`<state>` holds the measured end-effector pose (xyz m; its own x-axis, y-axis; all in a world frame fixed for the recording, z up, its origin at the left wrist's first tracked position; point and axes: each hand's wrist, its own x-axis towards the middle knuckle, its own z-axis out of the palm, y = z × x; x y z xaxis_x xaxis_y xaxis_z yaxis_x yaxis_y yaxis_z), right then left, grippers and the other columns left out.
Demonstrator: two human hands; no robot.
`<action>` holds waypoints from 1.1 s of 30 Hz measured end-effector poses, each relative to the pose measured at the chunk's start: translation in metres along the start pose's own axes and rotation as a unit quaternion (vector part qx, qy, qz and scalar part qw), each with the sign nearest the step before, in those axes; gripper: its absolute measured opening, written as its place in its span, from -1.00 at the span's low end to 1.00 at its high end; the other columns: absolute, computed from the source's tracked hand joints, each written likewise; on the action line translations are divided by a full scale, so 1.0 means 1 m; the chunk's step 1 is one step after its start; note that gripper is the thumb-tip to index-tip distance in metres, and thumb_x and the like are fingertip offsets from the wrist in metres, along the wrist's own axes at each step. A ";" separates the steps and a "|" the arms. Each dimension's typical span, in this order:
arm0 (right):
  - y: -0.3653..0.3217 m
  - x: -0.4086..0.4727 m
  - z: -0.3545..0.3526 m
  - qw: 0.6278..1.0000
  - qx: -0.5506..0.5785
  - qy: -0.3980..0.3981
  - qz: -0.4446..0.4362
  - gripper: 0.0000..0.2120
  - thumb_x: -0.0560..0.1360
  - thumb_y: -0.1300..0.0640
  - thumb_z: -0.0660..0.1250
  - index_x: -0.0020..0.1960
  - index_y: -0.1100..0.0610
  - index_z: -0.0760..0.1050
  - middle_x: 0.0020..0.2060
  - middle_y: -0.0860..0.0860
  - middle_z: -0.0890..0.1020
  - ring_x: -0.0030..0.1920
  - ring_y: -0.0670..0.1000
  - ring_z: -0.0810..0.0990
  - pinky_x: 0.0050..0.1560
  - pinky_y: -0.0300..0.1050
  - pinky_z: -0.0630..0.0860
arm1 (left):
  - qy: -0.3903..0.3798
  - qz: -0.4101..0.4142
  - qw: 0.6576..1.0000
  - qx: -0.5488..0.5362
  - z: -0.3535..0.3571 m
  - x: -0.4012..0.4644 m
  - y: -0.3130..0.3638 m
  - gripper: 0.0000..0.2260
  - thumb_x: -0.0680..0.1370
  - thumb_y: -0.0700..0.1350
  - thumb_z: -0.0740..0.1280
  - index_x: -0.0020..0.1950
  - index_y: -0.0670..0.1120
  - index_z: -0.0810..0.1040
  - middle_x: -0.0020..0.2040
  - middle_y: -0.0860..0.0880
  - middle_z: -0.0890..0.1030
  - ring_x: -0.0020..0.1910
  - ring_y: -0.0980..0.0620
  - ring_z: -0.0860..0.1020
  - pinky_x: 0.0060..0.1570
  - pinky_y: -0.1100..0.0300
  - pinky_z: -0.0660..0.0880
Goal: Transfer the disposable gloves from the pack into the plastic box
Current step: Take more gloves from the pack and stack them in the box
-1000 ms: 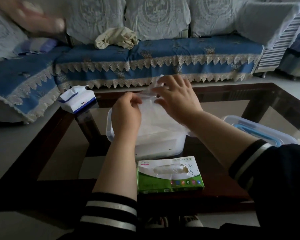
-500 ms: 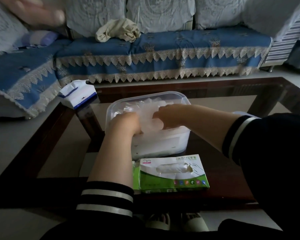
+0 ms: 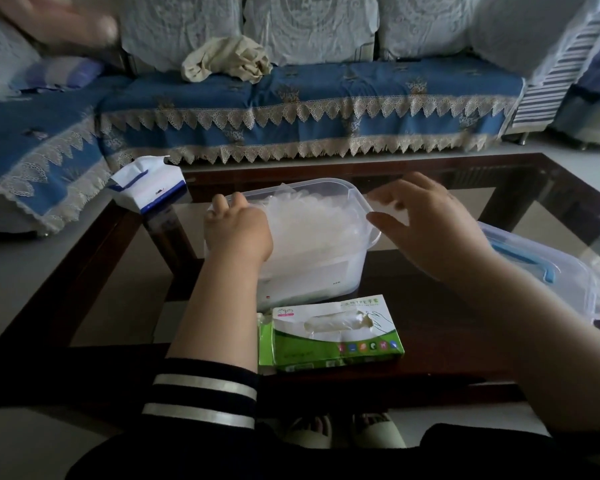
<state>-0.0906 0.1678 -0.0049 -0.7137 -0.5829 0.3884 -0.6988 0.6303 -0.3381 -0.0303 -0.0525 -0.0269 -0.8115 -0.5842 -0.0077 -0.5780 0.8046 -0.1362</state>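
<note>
The left hand (image 3: 238,230) reaches down into the plastic box (image 3: 355,199) at its left end, fingers curled into the heap of clear disposable gloves (image 3: 309,223); whether it pinches any, I cannot tell. The right hand (image 3: 426,220) hovers open just off the box's right rim, fingers spread, holding nothing. Nearer than both hands, between the forearms, lies the green glove pack (image 3: 333,336), a glove showing in its slot.

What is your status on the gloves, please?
Left hand at box rim, fingers curled inside. Right hand open, above box. Gloves piled in box; pack nearer, more inside. Nothing blocking.
</note>
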 end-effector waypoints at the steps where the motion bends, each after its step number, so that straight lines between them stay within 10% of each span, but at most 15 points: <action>1: -0.005 -0.009 0.000 0.999 0.039 -0.001 0.004 -0.70 0.48 -0.05 0.25 0.15 0.03 0.53 -0.03 -0.14 0.53 -0.05 -0.10 0.53 0.05 -0.18 0.51 | 0.023 -0.002 1.000 -0.005 -0.002 -0.003 -0.002 -0.59 0.56 -0.12 0.29 0.41 -0.11 0.41 0.38 -0.13 0.30 0.34 -0.20 0.23 0.28 -0.01 0.29; 6: -0.022 -0.044 0.016 0.981 0.122 -0.149 0.001 -0.90 0.51 -0.02 0.34 -0.04 -0.05 0.61 -0.30 -0.25 0.56 -0.23 -0.24 0.56 -0.12 -0.29 0.54 | 0.098 0.006 0.994 -0.045 -0.014 -0.034 -0.007 -0.71 0.60 -0.18 0.22 0.31 -0.06 0.53 0.30 -0.14 0.46 0.27 -0.18 0.35 0.17 0.00 0.37; 11: -0.017 -0.056 0.063 0.962 0.073 -0.264 -0.019 -0.68 0.47 -0.10 0.38 0.20 -0.08 0.53 0.13 -0.11 0.49 0.09 -0.12 0.44 0.14 -0.10 0.47 | 0.144 -0.002 0.978 -0.149 -0.012 -0.053 -0.010 -0.83 0.61 -0.16 0.28 0.11 -0.07 0.65 0.10 -0.14 0.59 0.18 -0.14 0.46 0.05 0.02 0.44; 18: -0.013 -0.056 0.085 0.968 0.065 -0.244 0.018 -0.78 0.49 -0.09 0.35 0.10 -0.07 0.59 0.12 -0.07 0.48 0.21 -0.03 0.38 0.11 -0.12 0.40 | 0.113 -0.054 0.985 -0.121 -0.006 -0.066 -0.025 -0.85 0.59 -0.07 0.32 0.12 -0.01 0.60 0.22 -0.16 0.49 0.21 -0.19 0.40 0.12 0.00 0.39; 23: -0.013 -0.057 0.089 0.975 0.060 -0.215 0.007 -0.84 0.50 -0.05 0.36 0.00 0.00 0.63 0.06 -0.06 0.53 0.13 -0.03 0.43 -0.03 -0.16 0.36 | 0.120 -0.075 0.962 -0.234 -0.002 -0.084 -0.026 -0.85 0.63 -0.07 0.23 0.04 -0.14 0.50 -0.13 -0.06 0.52 -0.16 -0.07 0.48 -0.19 0.05 0.42; 28: -0.012 -0.057 0.091 0.978 0.090 -0.187 0.023 -0.91 0.50 0.04 0.36 -0.07 0.00 0.63 0.00 -0.08 0.55 0.08 -0.04 0.46 -0.10 -0.18 0.31 | -0.049 0.030 0.907 -0.417 0.008 -0.106 -0.009 -0.82 0.60 -0.02 0.29 -0.16 -0.03 0.57 -0.28 0.05 0.67 -0.26 0.09 0.64 -0.05 0.04 0.60; 30: -0.011 -0.057 0.090 0.978 0.104 -0.180 0.032 -0.91 0.49 0.05 0.37 -0.08 0.02 0.64 -0.02 -0.07 0.56 0.04 -0.03 0.48 -0.09 -0.15 0.36 | -0.098 0.091 0.901 -0.413 0.023 -0.107 0.005 -0.95 0.53 -0.03 0.40 -0.04 0.03 0.58 -0.09 0.12 0.66 -0.06 0.12 0.62 0.10 0.04 0.55; 33: -0.009 -0.057 0.086 0.976 0.115 -0.181 0.035 -0.89 0.51 0.06 0.36 -0.05 0.05 0.64 -0.04 -0.04 0.56 -0.02 -0.03 0.51 -0.07 -0.12 0.42 | -0.158 0.133 0.904 -0.374 0.044 -0.099 0.024 -0.56 0.48 -0.02 0.47 0.31 0.05 0.43 0.20 0.10 0.52 0.20 0.05 0.50 0.25 0.05 0.46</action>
<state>-0.0477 0.1508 -0.0980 -0.7012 -0.7117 0.0431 -0.6104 0.5680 -0.5521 0.0400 0.0204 -0.0734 -0.9337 -0.2658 -0.2398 -0.3580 0.6987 0.6194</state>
